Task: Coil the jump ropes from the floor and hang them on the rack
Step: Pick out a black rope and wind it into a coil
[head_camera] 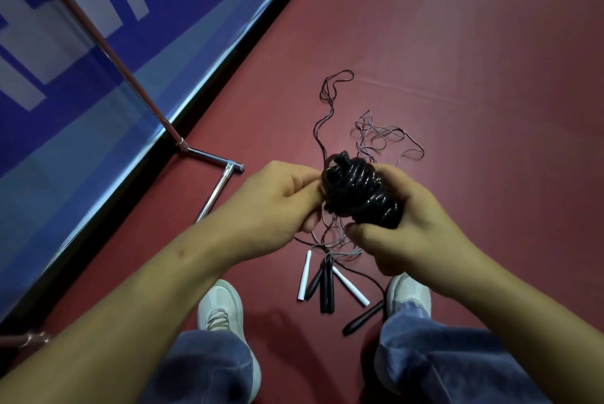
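Grip, right: my right hand (408, 224) is closed around the coiled black rope (358, 193), thumb under the bundle, fingers wrapped behind it.
Grip, left: my left hand (277, 197) is curled, its fingertips pinched against the left edge of the same bundle; I cannot tell whether it pinches a loose end or only steadies the wraps.
Bundle position: centre of the frame, held between both hands, above the floor.
Bundle axis: the wraps run slantwise, from upper left down to lower right, so the long axis tilts toward my right hand.
Rack: the chrome rack (209, 158) shows as a foot at centre left and a pole rising to the upper left of the frame; its hanging bar is out of view.
Deciding relation: the rack lies to the left of the bundle, so my left hand is the nearer one, yet the right hand carries the weight. I judge the hang needs either a hand-over leftward or a reach across.
Remaining ropes: thin tangled cords (376, 135) lie on the red floor (457, 44) just beyond my hands, upper centre right.
Handles: white and black handles (323, 282) lie on the floor between my shoes (220, 305), lower centre.
Progress: I judge one rope coiled, none visibly hung, several still loose.
Risk: letting go with the left pinch could let the outer wraps spring open.
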